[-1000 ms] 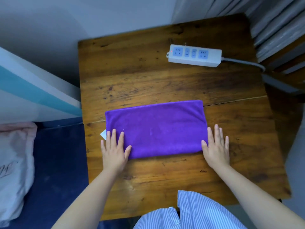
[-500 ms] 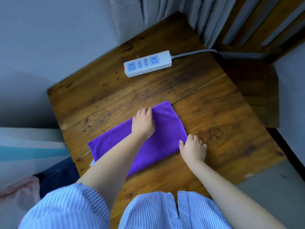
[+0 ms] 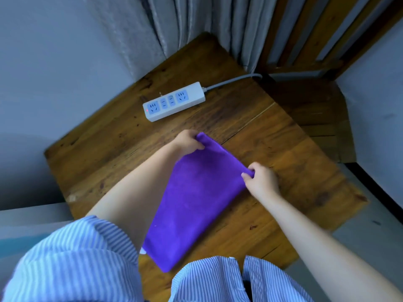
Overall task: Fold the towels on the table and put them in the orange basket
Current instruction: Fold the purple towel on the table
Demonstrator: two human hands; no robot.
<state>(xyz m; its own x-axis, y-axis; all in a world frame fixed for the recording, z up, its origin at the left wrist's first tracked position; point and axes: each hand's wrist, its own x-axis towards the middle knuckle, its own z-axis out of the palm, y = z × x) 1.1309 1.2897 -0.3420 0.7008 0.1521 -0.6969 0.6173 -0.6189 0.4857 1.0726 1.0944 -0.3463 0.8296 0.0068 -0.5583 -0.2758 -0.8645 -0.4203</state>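
A purple towel [image 3: 192, 201], folded into a long strip, lies on the wooden table [image 3: 113, 162] and runs from the near edge toward the middle. My left hand [image 3: 188, 142] pinches its far left corner. My right hand [image 3: 261, 180] pinches its far right corner. Both corners sit slightly lifted off the wood. A small white tag shows at the towel's near left edge. No orange basket is in view.
A white power strip [image 3: 174, 101] lies at the back of the table, its cable running right toward a grey curtain [image 3: 196, 25]. A wooden chair [image 3: 309, 101] stands right of the table. My striped sleeve and shirt fill the bottom of the view.
My view has swung right. Both hands left the towel's near edge, moved to its far short end and closed on the two corners there.
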